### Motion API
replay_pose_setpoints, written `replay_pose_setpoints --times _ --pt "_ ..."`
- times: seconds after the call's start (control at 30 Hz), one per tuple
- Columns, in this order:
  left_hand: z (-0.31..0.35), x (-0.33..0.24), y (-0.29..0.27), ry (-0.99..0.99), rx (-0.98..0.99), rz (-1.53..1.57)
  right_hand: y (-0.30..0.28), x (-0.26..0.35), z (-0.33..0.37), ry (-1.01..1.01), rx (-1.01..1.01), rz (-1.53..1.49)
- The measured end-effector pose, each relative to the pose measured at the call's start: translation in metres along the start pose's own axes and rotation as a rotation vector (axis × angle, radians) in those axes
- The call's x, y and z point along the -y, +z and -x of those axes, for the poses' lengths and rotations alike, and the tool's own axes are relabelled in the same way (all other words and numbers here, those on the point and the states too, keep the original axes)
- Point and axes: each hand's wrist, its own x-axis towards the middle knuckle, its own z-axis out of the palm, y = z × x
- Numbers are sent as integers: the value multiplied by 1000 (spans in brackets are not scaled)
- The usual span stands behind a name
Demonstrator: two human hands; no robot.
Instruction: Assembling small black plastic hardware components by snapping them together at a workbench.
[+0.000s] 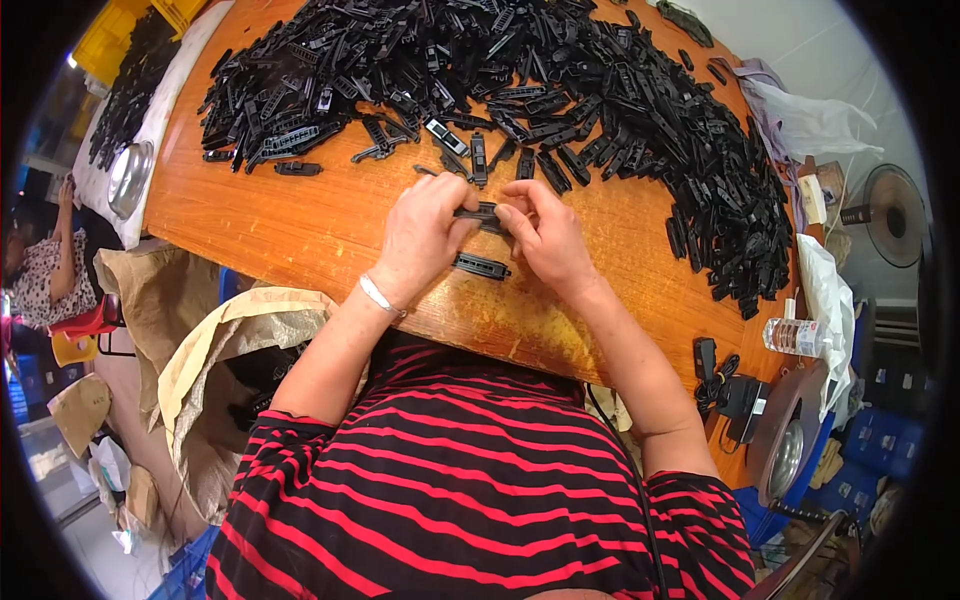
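Between my two hands, just above the tabletop, is a small black plastic part (484, 216), long and narrow. My left hand (428, 232) pinches its left end, and my right hand (545, 232) has its thumb and fingers closed on the right end. Closer to me on the wood lies a similar black plastic piece (482, 266), touched by neither hand. Just beyond my fingers lie a few more loose pieces, among them an upright-lying one (478, 158). My fingers partly hide the held part, so its details cannot be made out.
A large heap of black plastic parts (430, 60) curves across the far side of the wooden table (270, 215) and down its right. Right of me are a black power adapter (740, 405), a clear bottle (790, 336) and a lamp (785, 455). An open sack (190, 370) stands at left; a person (55, 260) sits beyond.
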Motion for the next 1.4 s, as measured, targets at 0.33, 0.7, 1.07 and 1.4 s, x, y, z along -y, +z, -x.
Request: replay_pose_setpoints --times 0.33,0.7,1.07,1.4 --pt "4 16 15 -511 164 545 -12 -12 9 436 131 -477" --pt "0 0 19 -601 -107 1059 -9 1 14 504 57 -595" --pt "0 -10 18 -581 -104 1197 10 18 22 400 265 -573" --pt "-18 -10 12 -380 115 912 -11 19 -12 289 139 -473"
